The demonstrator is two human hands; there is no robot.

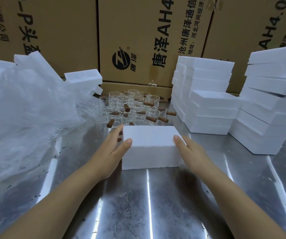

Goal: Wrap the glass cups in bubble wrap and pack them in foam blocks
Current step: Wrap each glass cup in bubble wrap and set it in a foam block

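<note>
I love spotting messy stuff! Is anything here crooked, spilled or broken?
Yes. The far-right foam stack is crooked: its upper blocks tilt, with gaps between them. On the left, the bubble wrap lies in a crumpled heap among foam pieces. The cups seem upright, and none looks broken.

left hand (116,149), right hand (188,149): flat against foam block (149,147) ends | block on steel table (138,204) | glass cups (135,107) behind
</note>
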